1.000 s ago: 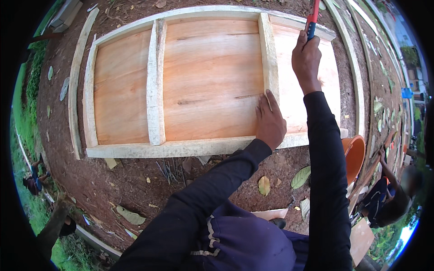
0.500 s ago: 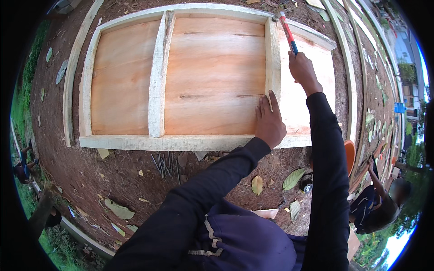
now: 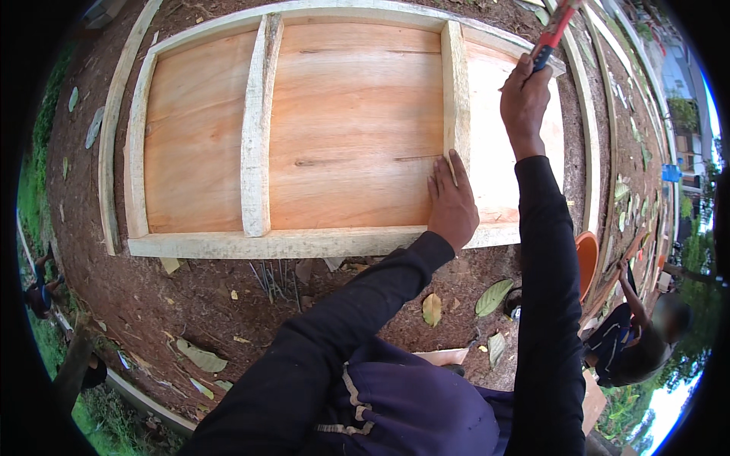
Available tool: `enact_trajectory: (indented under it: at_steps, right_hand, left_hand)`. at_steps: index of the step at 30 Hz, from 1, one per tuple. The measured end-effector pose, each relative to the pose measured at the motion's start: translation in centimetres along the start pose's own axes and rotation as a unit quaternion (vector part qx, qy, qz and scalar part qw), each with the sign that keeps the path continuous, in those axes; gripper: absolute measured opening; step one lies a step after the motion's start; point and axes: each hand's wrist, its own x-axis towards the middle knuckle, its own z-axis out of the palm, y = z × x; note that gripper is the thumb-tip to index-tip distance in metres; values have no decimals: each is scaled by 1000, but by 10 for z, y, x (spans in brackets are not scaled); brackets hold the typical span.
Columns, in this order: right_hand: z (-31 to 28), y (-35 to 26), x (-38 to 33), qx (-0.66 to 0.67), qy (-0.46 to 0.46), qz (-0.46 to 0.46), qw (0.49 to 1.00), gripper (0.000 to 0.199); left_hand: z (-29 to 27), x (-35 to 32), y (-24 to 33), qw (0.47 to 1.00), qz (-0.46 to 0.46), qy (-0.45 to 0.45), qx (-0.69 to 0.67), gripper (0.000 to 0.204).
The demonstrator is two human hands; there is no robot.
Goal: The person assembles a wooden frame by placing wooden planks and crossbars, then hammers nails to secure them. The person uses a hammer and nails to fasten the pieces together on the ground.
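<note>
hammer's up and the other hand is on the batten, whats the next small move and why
Probably bring the hammer down onto the right-hand batten. The right hand grips its red handle raised above the plywood panel, while the left hand lies flat, fingers against that batten's lower end, steadying it. No nail is visible, so the strike point is uncertain.

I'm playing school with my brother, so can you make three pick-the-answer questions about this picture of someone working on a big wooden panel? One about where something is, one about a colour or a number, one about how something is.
1. Where does the left hand rest?
A. on the wooden panel by an upright batten
B. on the soil
C. on the orange tub

2. What colour is the handle of the tool in the right hand?
A. green
B. red and blue
C. white

3. How is the right hand?
A. flat and open
B. hidden
C. closed around the tool, raised

Answers: 1 A, its fingers lie flat beside the batten. 2 B, red shaft with a blue grip. 3 C, its fingers wrap the handle above the panel.
</note>
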Motion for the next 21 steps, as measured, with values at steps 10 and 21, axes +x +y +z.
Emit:
enact_trajectory:
  at_steps: [10,21]
  right_hand:
    - [27,29,-2,-141,-194,33,970,55]
    - [5,-1,-1,23,32,18,999,46]
  left_hand:
    - [-3,4,0,999,3,-16,28,93]
    - [-1,0,0,1000,1,-5,-2,94]
